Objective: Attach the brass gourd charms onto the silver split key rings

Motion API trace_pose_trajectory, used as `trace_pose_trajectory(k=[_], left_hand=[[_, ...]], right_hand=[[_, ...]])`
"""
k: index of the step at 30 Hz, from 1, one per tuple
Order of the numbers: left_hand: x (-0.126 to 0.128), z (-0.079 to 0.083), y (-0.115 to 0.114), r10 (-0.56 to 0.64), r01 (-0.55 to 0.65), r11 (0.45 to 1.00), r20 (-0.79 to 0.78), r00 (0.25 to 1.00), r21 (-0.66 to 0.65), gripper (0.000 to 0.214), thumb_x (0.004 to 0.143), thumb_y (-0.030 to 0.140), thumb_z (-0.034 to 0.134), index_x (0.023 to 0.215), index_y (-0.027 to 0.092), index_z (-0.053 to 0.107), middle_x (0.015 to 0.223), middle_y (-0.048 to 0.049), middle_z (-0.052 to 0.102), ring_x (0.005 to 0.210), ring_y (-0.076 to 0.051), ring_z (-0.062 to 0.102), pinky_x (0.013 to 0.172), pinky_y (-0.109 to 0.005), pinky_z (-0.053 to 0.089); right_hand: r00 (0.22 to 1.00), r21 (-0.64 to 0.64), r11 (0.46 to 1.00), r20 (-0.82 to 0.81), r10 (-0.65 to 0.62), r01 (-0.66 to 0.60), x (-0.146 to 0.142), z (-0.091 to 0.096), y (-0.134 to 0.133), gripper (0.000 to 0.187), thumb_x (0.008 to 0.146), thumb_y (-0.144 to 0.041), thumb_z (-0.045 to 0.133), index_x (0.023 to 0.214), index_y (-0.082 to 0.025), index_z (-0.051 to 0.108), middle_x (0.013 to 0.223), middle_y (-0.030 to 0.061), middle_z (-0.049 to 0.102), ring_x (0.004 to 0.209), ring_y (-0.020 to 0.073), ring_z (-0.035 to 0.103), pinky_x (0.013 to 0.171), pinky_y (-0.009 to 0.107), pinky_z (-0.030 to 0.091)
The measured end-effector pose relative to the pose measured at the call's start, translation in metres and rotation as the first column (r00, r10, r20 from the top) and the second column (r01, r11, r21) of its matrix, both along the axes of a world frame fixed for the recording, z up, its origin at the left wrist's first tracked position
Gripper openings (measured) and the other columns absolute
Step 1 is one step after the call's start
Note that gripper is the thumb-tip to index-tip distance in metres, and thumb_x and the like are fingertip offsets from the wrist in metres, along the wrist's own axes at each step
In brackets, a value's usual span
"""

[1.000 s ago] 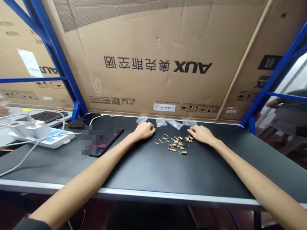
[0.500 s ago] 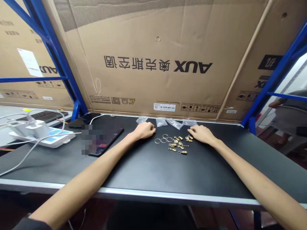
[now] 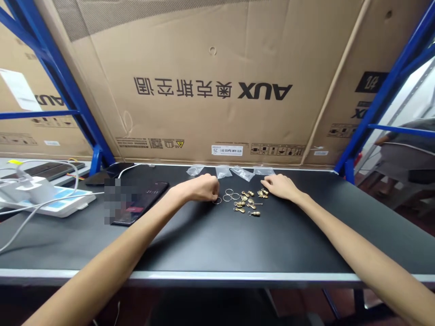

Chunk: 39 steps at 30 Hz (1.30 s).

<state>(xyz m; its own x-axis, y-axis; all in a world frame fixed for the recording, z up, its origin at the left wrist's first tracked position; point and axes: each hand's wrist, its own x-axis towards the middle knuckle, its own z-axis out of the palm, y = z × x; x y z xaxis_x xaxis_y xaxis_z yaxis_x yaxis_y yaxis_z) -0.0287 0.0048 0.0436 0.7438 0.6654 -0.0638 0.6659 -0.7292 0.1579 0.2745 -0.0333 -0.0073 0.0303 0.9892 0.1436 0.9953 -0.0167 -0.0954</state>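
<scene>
My left hand [image 3: 203, 187] rests on the black table [image 3: 217, 244] with its fingers curled, the tips pinching the edge of the leftmost key ring [image 3: 218, 201]. Several more silver rings [image 3: 231, 195] lie just right of it. A scatter of small brass charms [image 3: 246, 203] sits between my hands. My right hand [image 3: 280, 186] lies flat on the table with fingers stretched, holding nothing, its tips beside the rightmost charms [image 3: 262, 194].
Several small clear plastic bags [image 3: 222, 171] line the table's back edge under a big cardboard box [image 3: 210, 90]. A phone [image 3: 139, 206] lies to the left, and a white power strip [image 3: 44, 197] with cables beyond it. Blue rack posts [image 3: 374, 104] stand at both sides.
My left hand has slid a little right, so its fingertips now reach the leftmost ring. The view has tilted slightly. My right hand has stayed in place.
</scene>
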Motion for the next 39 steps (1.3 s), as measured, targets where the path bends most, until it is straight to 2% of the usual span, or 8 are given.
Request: trace_pose_trajectory(k=[5, 10, 14, 18, 22, 30, 35, 39], left_hand=[[0.003, -0.003, -0.003, 0.06, -0.06, 0.998, -0.013, 0.998, 0.028, 0.013, 0.067, 0.015, 0.062, 0.054, 0.018, 0.062, 0.059, -0.0045, 0.065, 0.057, -0.019, 0.059, 0.058, -0.03, 0.042], [0.002, -0.006, -0.002, 0.131, -0.128, 0.987, -0.03, 0.991, 0.097, 0.008, 0.066, 0.018, 0.063, 0.058, 0.017, 0.062, 0.062, -0.0081, 0.065, 0.066, -0.024, 0.064, 0.062, -0.032, 0.044], [0.008, -0.013, -0.002, 0.145, -0.157, 0.987, 0.207, 0.968, 0.042, 0.01, 0.068, 0.023, 0.062, 0.06, 0.018, 0.059, 0.062, -0.0057, 0.065, 0.065, -0.022, 0.064, 0.061, -0.03, 0.044], [0.025, -0.027, -0.01, 0.194, -0.13, 0.981, 0.618, 0.762, -0.147, 0.01, 0.075, 0.026, 0.057, 0.073, 0.017, 0.06, 0.068, -0.0027, 0.067, 0.064, -0.018, 0.064, 0.058, -0.026, 0.046], [0.039, -0.042, -0.02, 0.24, -0.018, 0.958, 0.77, 0.591, -0.285, 0.011, 0.081, 0.028, 0.055, 0.082, 0.017, 0.057, 0.068, -0.0007, 0.065, 0.06, -0.016, 0.064, 0.056, -0.025, 0.048], [0.039, -0.036, -0.025, 0.124, 0.038, 0.981, 0.772, 0.623, -0.188, 0.022, 0.084, 0.036, 0.062, 0.087, 0.015, 0.068, 0.076, -0.0029, 0.067, 0.064, -0.014, 0.061, 0.061, -0.026, 0.05], [0.04, -0.031, -0.028, 0.24, 0.147, 0.896, 0.736, 0.632, -0.418, 0.036, 0.085, 0.047, 0.066, 0.092, 0.012, 0.074, 0.077, -0.007, 0.07, 0.069, -0.017, 0.065, 0.054, -0.023, 0.048], [0.039, -0.029, -0.029, 0.24, 0.201, 0.873, 0.749, 0.618, -0.445, 0.031, 0.085, 0.042, 0.068, 0.088, 0.012, 0.076, 0.072, -0.0055, 0.069, 0.064, -0.013, 0.061, 0.053, -0.021, 0.047]], right_hand=[[1.0, 0.014, 1.0, 0.011, -0.012, 0.012, 0.0, 0.002, -0.001, 0.043, 0.099, -0.045, 0.039, 0.076, -0.023, 0.067, 0.086, 0.0076, 0.073, 0.082, 0.0249, 0.067, 0.065, 0.029, 0.038], [0.999, 0.109, 0.994, 0.035, -0.028, 0.024, -0.01, 0.013, -0.01, 0.044, 0.101, -0.043, 0.038, 0.081, -0.022, 0.07, 0.087, 0.0095, 0.074, 0.082, 0.0253, 0.067, 0.066, 0.029, 0.038], [0.99, 0.27, 0.959, -0.087, 0.115, -0.088, -0.032, 0.025, -0.024, 0.05, 0.103, -0.048, 0.035, 0.08, -0.021, 0.07, 0.075, 0.0057, 0.072, 0.069, 0.0195, 0.064, 0.063, 0.028, 0.037], [0.889, 0.303, 0.916, -0.294, 0.351, -0.261, -0.058, 0.025, -0.037, 0.047, 0.099, -0.057, 0.045, 0.096, -0.021, 0.075, 0.077, 0.0035, 0.074, 0.064, 0.0183, 0.062, 0.065, 0.029, 0.042], [0.76, 0.357, 0.845, -0.387, 0.521, -0.397, -0.071, 0.018, -0.04, 0.034, 0.099, -0.046, 0.05, 0.098, -0.022, 0.075, 0.095, 0.0043, 0.077, 0.072, 0.0187, 0.065, 0.072, 0.032, 0.048], [0.854, 0.39, 0.82, -0.136, 0.502, -0.419, -0.063, 0.016, -0.038, 0.027, 0.103, -0.028, 0.045, 0.102, -0.021, 0.072, 0.103, 0.0066, 0.074, 0.09, 0.0205, 0.068, 0.078, 0.03, 0.048], [0.886, 0.397, 0.83, -0.082, 0.457, -0.392, -0.058, 0.016, -0.036, 0.028, 0.102, -0.027, 0.046, 0.106, -0.025, 0.074, 0.106, 0.0049, 0.073, 0.09, 0.0194, 0.068, 0.076, 0.028, 0.048], [0.881, 0.406, 0.819, -0.067, 0.469, -0.405, -0.056, 0.018, -0.036, 0.026, 0.101, -0.024, 0.049, 0.105, -0.024, 0.075, 0.103, 0.0051, 0.074, 0.086, 0.0179, 0.067, 0.073, 0.026, 0.046]])
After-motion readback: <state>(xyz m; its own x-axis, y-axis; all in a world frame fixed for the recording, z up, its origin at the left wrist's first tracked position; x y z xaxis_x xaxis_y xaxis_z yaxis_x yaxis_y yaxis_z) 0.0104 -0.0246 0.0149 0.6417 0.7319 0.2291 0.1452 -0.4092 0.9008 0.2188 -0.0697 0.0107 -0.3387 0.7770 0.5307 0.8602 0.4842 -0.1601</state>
